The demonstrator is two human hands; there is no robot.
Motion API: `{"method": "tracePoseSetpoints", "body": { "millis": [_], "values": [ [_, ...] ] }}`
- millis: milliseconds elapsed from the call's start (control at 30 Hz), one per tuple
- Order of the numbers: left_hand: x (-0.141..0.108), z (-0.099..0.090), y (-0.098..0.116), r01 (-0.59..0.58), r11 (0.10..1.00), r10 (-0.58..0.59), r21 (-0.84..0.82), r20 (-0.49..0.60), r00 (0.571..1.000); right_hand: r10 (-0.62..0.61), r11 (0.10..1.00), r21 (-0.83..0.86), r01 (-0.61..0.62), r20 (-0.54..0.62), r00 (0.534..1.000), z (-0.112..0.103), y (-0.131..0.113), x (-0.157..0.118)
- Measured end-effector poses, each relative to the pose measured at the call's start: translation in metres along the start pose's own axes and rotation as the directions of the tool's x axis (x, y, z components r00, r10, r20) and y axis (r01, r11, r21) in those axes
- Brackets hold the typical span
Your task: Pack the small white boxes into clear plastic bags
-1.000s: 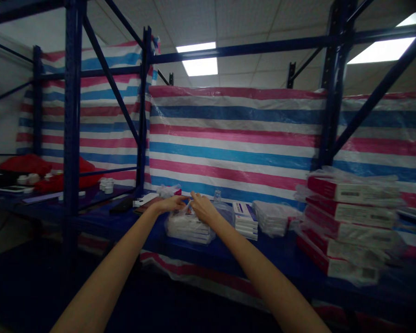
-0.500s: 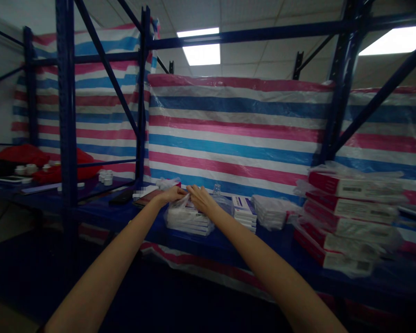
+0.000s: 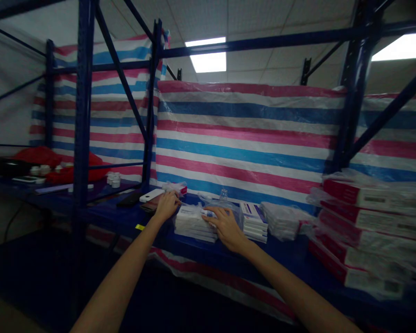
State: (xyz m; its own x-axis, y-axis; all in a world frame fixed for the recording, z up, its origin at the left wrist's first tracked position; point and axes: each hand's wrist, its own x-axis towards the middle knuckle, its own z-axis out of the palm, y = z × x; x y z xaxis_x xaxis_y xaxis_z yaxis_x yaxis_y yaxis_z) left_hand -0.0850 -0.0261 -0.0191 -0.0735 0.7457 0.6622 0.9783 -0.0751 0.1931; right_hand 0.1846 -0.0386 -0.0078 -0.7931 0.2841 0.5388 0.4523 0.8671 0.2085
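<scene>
A stack of flat white boxes in a clear plastic bag (image 3: 195, 230) sits on the blue shelf in front of me. My left hand (image 3: 168, 205) is at the bag's upper left corner, fingers curled together on the thin plastic; the exact grip is small and hard to see. Across the stack's right side lies my right hand (image 3: 226, 225), its fingers apart and touching the top of the boxes. Just right of it stands an uncovered stack of white and purple boxes (image 3: 253, 221).
Bagged white boxes (image 3: 280, 219) and a tall stack of bagged red-and-white boxes (image 3: 370, 233) stand to the right. On the left are a white phone (image 3: 151, 195), a dark phone (image 3: 129, 199) and small white jars (image 3: 114, 179). A blue post (image 3: 83, 115) rises at left.
My hands have moved apart from the middle of the bag's top: the left to its corner, the right onto the boxes with fingers spread. The view has shifted slightly.
</scene>
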Motion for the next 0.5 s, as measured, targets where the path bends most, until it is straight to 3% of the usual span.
{"method": "tracePoseSetpoints", "body": {
  "millis": [100, 233, 367, 433, 500],
  "values": [
    [-0.007, 0.024, -0.001, 0.077, 0.988, -0.073, -0.135, 0.035, 0.997, 0.067, 0.997, 0.045, -0.066, -0.029, 0.997, 0.004, -0.001, -0.002],
    [-0.013, 0.044, -0.007, 0.126, 0.950, -0.101, -0.286, 0.101, 0.990, 0.063, 0.998, 0.016, -0.063, -0.036, 0.997, -0.003, -0.008, -0.001],
    [-0.014, 0.049, -0.017, 0.176, 0.877, -0.125, -0.447, 0.141, 0.982, -0.078, 0.995, -0.070, 0.077, -0.013, 0.997, -0.013, -0.034, 0.012],
    [-0.013, 0.050, -0.022, 0.202, 0.843, -0.141, -0.498, 0.157, 0.977, -0.166, 0.979, -0.112, 0.169, 0.031, 0.986, -0.010, -0.045, 0.030],
    [-0.012, 0.052, -0.027, 0.226, 0.816, -0.148, -0.532, 0.185, 0.971, -0.164, 0.974, -0.140, 0.177, 0.101, 0.981, -0.002, -0.045, 0.055]
  ]
}}
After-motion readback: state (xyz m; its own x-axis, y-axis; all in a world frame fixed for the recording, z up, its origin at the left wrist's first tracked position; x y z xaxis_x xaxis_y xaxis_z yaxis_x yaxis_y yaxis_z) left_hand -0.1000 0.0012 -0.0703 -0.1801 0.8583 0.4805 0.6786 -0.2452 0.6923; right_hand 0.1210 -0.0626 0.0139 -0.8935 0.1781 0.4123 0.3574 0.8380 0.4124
